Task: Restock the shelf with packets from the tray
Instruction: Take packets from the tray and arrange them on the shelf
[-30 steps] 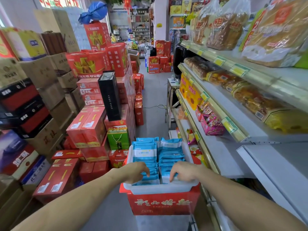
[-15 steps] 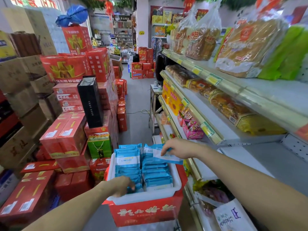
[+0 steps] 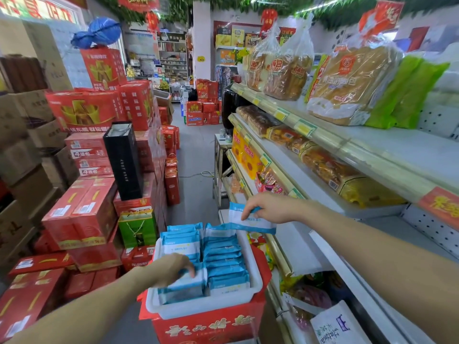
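A white tray sits on a red carton in front of me, filled with two rows of blue-and-white packets. My right hand pinches one blue-and-white packet and holds it above the tray's far right corner, beside the edge of the white shelf. Down in the tray's left row, my left hand rests on a packet with its fingers curled over the top edge.
Shelves on the right carry bagged bread, yellow snack packs and wrapped cakes. Stacked red cartons, a black box and a green bag crowd the left. The grey aisle floor runs ahead.
My right hand lifted one packet out of the tray and carried it up and right toward the shelf. My left hand stayed in the tray's left row.
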A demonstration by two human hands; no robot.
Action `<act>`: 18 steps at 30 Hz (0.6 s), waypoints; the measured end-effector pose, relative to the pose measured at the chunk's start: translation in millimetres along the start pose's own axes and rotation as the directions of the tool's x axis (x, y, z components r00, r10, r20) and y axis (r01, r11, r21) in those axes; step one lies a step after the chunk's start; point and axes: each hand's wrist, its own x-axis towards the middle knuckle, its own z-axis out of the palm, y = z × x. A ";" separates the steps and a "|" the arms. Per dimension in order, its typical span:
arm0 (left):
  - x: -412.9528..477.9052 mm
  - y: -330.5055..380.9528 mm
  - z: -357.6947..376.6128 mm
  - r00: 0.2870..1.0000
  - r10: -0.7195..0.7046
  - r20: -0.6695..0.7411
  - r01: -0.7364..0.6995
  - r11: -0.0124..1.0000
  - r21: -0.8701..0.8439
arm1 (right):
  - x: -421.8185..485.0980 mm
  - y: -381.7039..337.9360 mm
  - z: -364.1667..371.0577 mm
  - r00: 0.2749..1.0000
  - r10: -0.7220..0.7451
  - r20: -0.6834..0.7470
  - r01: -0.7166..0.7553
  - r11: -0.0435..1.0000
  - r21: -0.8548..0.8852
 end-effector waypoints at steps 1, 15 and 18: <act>1.0 0.4 -19.7 1.000 0.008 -0.023 -0.008 1.000 -0.015 | -2.0 0.3 -7.2 1.000 0.011 -0.016 -0.011 1.000 -0.003; 28.1 86.3 -339.5 0.933 0.261 -0.245 -0.263 0.964 0.027 | -64.1 -9.3 -169.9 0.971 0.073 -0.227 -0.104 0.987 -0.125; 40.2 128.2 -378.1 0.893 0.345 -0.290 -0.353 0.935 0.024 | -107.5 0.7 -206.0 0.945 0.113 -0.306 -0.152 0.983 -0.105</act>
